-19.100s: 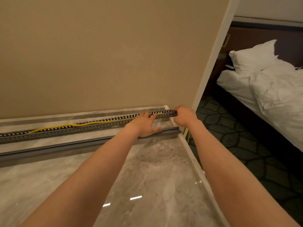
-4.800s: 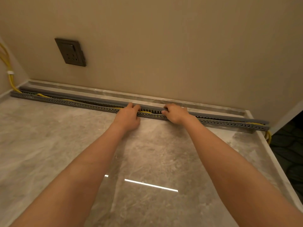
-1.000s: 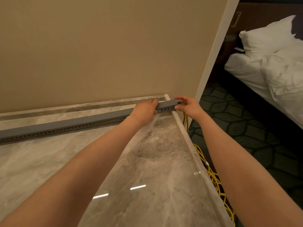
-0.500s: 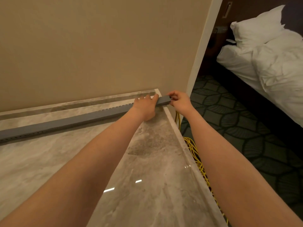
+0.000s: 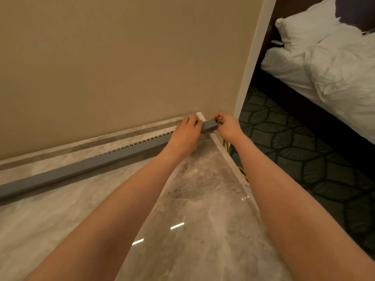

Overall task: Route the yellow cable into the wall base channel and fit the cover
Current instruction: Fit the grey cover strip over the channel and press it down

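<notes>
A long grey channel with its cover (image 5: 85, 168) on lies along the base of the beige wall, running from the left edge to the wall corner. My left hand (image 5: 185, 135) grips the channel near its right end, fingers curled over the top. My right hand (image 5: 228, 125) pinches the very end of the channel (image 5: 210, 126) at the corner. A short stretch of yellow cable (image 5: 227, 147) drops down beside the floor edge under my right wrist; more of it shows lower at the step edge. The cable inside the channel is hidden.
Glossy marble floor (image 5: 192, 220) ends in a pale raised edge (image 5: 233, 163) at the right. Beyond it lies dark patterned carpet (image 5: 304, 151). A bed with white pillow and duvet (image 5: 334, 67) stands at the upper right, past the white wall corner trim (image 5: 251, 57).
My head has shifted slightly, so less of the yellow cable on the carpet shows. Both hands stay at the channel's right end; the right fingers have moved up onto the end face.
</notes>
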`<state>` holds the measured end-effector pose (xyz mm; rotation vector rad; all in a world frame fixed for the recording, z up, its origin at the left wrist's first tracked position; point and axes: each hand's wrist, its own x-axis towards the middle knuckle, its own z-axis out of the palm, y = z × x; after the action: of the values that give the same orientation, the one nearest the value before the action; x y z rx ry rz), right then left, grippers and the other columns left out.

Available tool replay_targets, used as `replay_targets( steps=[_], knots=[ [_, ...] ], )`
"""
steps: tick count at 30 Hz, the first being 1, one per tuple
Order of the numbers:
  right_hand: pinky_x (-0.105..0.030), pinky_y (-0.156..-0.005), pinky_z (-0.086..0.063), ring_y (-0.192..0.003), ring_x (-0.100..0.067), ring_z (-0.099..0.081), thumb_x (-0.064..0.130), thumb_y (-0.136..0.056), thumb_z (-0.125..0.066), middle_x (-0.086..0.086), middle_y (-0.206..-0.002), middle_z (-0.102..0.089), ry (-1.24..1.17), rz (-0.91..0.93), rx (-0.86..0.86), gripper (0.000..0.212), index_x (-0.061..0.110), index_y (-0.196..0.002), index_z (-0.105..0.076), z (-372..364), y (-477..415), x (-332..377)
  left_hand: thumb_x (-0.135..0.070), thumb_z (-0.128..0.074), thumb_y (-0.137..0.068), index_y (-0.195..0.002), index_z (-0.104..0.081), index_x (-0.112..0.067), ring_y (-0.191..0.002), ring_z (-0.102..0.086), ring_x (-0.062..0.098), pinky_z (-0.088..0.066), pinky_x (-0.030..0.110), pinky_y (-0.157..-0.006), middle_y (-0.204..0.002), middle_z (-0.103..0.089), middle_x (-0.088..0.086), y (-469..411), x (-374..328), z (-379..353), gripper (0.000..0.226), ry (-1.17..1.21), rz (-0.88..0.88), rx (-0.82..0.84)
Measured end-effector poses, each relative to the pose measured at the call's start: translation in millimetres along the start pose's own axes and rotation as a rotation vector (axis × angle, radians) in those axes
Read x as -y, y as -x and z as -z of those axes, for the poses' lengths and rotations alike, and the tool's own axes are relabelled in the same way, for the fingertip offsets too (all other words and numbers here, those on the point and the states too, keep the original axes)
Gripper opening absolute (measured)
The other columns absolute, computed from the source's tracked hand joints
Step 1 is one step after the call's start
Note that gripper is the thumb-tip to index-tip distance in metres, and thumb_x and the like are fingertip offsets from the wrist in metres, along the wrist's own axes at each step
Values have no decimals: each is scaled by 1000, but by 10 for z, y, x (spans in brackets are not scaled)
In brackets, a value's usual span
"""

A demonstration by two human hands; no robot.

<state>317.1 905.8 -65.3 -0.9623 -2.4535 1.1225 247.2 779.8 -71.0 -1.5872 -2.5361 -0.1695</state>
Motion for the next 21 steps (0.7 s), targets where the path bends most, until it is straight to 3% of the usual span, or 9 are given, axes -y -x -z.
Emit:
replay_targets(
  steps=[5,10,13,18,21],
  knots=[
    [-44,-97,-45,-112,-36,-57,-7,-88,-47,-23,-117,-62,65,-12,0,27,-3,-114,-55,4,40,66,-1,-49,-88,-128,-45,-1,-117,-42,32,-36,35,-97,-128,-45,17,-43,-46,45,40,112,119,-60],
    [-41,-97,-45,-113,-33,-57,-6,-87,-50,-21,-118,-62,88,7,24,26,-2,-112,-55,37,62,56,-5,-51,-90,-128,-48,-3,-120,-44,31,-36,35,-99,-128,-50,16,-103,-36,113,38,182,173,17],
    [-41,-99,-45,-113,-32,-57,-7,-86,-52,-21,-118,-62,62,17,50,26,-3,-112,-55,72,30,32,-5,-50,-88,-122,-54,-3,-114,-49,32,-39,34,-90,-121,-54,17,-93,-36,180,35,232,174,49],
    [-32,-96,-43,-116,-30,-56,-4,-86,-58,-21,-121,-61,24,15,157,31,-5,-117,-55,190,-40,10,-7,-52,-87,-122,-58,-5,-108,-54,34,-43,34,-83,-116,-58,18,-112,-86,208,35,227,231,77],
    [-26,-86,-43,-112,-28,-57,-3,-85,-61,-21,-122,-61,1,26,219,36,-5,-120,-53,255,-76,4,-8,-53,-86,-124,-60,-11,-107,-56,34,-44,34,-83,-116,-61,16,-153,-73,246,38,261,258,121]
  ],
)
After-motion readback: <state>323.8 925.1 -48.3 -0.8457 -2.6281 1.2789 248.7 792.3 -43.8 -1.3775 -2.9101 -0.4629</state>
